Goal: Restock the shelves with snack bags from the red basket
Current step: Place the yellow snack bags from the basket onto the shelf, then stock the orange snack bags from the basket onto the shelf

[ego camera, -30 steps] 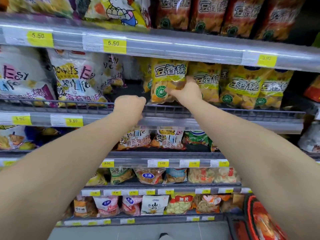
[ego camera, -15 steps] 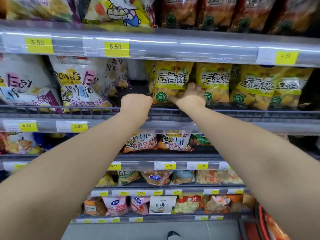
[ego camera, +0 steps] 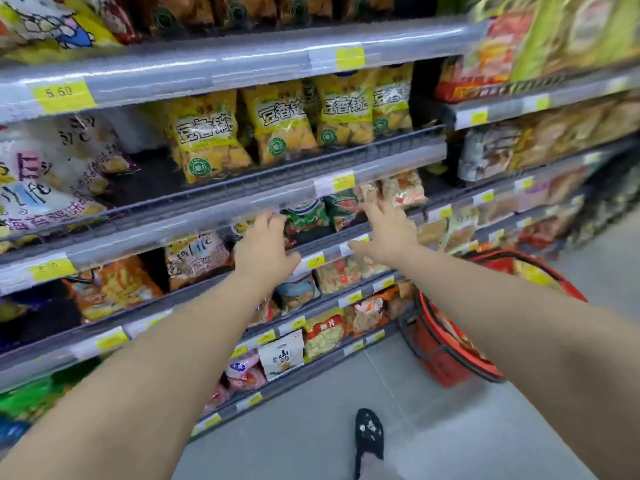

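Observation:
Several yellow snack bags (ego camera: pixel 207 140) stand in a row on the second shelf (ego camera: pixel 346 161). My left hand (ego camera: pixel 265 247) and my right hand (ego camera: pixel 386 232) hang in the air below that shelf, fingers spread and holding nothing, in front of the green bags (ego camera: pixel 304 216) on the shelf beneath. The red basket (ego camera: pixel 446 344) sits on the floor at the lower right, behind my right forearm, with snack bags inside.
White bags (ego camera: pixel 45 174) fill the left of the second shelf. Lower shelves hold many mixed snack bags. A second shelving unit (ego camera: pixel 540 140) continues to the right. Grey floor (ego camera: pixel 311 427) runs along the shelves; my black shoe (ego camera: pixel 369 436) is at the bottom.
Both hands have left the yellow bag on the second shelf and dropped lower with fingers spread. The view has swung right and tilted, bringing the red basket into sight.

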`<state>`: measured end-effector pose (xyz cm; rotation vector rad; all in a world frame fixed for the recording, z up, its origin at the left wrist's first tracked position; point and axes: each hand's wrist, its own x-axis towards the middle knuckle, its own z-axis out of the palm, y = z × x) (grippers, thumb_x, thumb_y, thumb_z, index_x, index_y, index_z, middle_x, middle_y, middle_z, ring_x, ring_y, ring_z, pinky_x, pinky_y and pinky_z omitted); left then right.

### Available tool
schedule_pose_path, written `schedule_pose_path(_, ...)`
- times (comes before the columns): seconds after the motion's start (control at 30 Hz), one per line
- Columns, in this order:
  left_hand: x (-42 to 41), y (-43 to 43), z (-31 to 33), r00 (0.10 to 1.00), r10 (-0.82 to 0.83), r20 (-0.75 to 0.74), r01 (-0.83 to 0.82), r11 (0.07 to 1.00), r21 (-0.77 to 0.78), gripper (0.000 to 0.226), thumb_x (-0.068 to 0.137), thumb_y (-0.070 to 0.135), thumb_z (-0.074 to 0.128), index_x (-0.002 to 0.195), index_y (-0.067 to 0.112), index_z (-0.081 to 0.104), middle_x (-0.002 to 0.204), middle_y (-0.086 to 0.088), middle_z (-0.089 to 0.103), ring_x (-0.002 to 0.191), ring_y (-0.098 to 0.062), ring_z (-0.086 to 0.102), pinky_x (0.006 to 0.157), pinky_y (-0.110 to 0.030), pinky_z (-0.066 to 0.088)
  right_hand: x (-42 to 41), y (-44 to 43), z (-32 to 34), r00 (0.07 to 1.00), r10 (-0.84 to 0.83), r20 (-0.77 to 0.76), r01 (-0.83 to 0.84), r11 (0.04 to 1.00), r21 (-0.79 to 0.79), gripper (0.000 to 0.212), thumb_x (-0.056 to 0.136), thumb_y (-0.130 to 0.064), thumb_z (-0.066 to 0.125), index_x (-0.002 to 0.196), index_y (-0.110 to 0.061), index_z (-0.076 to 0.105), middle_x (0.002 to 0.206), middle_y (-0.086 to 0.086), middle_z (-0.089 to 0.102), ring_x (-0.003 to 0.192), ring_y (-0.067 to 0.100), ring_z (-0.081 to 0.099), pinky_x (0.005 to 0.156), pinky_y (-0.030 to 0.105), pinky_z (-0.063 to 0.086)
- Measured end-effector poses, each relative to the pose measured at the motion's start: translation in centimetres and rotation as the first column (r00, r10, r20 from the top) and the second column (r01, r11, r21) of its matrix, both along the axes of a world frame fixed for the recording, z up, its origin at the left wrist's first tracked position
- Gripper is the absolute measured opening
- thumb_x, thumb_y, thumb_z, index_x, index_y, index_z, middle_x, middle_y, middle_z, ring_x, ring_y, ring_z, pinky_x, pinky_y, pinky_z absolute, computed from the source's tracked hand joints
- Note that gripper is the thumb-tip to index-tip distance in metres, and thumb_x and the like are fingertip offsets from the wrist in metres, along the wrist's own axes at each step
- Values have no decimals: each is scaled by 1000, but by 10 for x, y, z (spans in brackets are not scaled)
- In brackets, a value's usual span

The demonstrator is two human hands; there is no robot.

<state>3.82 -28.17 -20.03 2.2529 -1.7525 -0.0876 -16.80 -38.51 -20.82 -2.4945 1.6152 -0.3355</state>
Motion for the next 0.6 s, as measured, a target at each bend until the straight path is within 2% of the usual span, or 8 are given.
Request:
schedule_pose_path(0.13, -63, -5, -24, 995, -102, -4, 102, 993, 55, 72, 84, 43, 65, 143, 17, 34, 150, -8, 29, 131, -31, 38, 94, -45, 46, -77, 25, -32, 996, -89, -18, 89, 996, 15, 70, 79, -55, 61, 139, -29, 34, 137, 7, 38, 126, 32, 37, 97, 48, 38)
schedule_pose_path(0.2, -93, -7, -40, 991, -131, -16, 132, 986, 98, 70, 84, 43, 64, 142, 18, 34, 148, -9, 31, 130, -32, 39, 92, -45, 47, -113, 32, -47, 990, -134, -45, 136, 990, 26, 74, 78, -54, 63, 141, -30, 33, 137, 6, 39, 126, 30, 38, 96, 46, 38)
schedule_pose_path(0.43, -217, -25, -95, 980, -71, -184, 121, 954, 276, 65, 82, 48, 62, 134, 18, 38, 138, -7, 36, 123, -31, 41, 87, -41, 44, -244, 46, -102, 949, -305, -76, 313, 942, 123, 73, 77, -54, 61, 140, -33, 30, 144, 5, 33, 131, 28, 31, 100, 48, 30)
schedule_pose_path(0.6, -325, -49, -123, 944, -171, -281, 252, 924, 288, 62, 77, 38, 65, 130, 16, 44, 139, -9, 37, 125, -31, 41, 96, -43, 43, -343, 37, -124, 902, -408, -142, 431, 870, 239, 76, 77, -51, 61, 142, -33, 27, 148, 4, 29, 135, 27, 28, 105, 49, 27)
